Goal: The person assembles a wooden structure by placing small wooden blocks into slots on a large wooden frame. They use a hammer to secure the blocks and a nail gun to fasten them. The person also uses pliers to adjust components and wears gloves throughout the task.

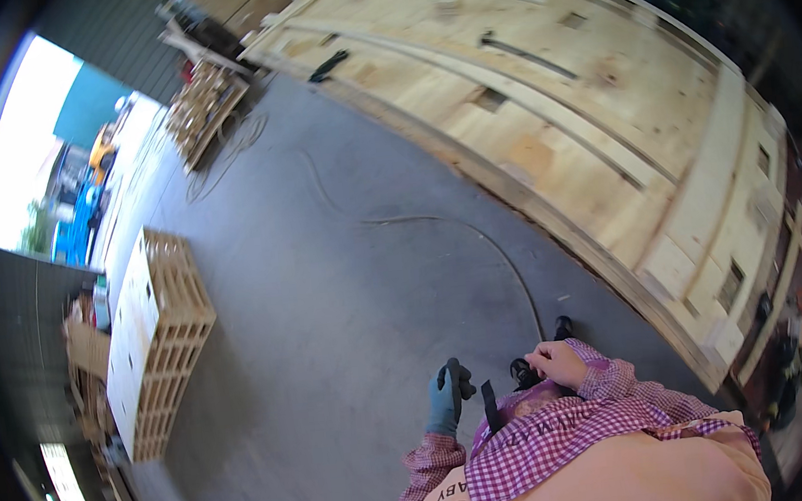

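Observation:
My left hand point(447, 396), in a blue-grey glove with dark fingers, is in front of my body with its fingers curled. Whatever may be inside its grip is hidden. To its right, my bare right hand point(559, 364) is closed close to my checked sleeve, and I cannot make out anything in it. A short black strap point(491, 406) sticks up between the two hands against my clothing. Right of me lies a large plywood panel structure point(546, 154), and my right hand is apart from its edge.
On top of the panel lie a dark bar point(527, 55) and a small black item point(329, 65). A hose point(456, 221) snakes over the grey floor to near my shoes. A slatted wooden crate point(164, 341) stands left; a loaded pallet point(209, 110) is farther off by the doorway.

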{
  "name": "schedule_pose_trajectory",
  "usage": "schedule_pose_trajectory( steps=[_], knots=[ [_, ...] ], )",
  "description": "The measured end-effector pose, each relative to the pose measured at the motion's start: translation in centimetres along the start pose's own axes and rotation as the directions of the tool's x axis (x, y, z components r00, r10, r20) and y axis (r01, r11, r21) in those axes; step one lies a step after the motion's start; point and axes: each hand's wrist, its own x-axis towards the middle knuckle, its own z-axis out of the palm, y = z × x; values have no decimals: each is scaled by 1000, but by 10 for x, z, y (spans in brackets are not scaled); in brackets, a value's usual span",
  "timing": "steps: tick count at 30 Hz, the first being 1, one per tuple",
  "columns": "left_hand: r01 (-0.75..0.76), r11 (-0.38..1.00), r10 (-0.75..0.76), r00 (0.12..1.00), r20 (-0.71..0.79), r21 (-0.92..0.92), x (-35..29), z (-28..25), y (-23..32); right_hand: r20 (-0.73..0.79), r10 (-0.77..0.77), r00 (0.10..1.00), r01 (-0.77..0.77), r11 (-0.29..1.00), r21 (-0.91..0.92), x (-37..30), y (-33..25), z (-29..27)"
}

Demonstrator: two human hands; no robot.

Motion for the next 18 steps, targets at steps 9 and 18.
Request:
schedule_pose_trajectory(
  steps=[9,18],
  knots=[
    [1,986,-41,972,-232,-166,50,-54,4,78,37,996,-27,992,-124,121,-85,41],
    [-227,955,152,927,-342,-190,251,-87,120,24,-21,999,27,960,-279,310,-168,27]
  ],
)
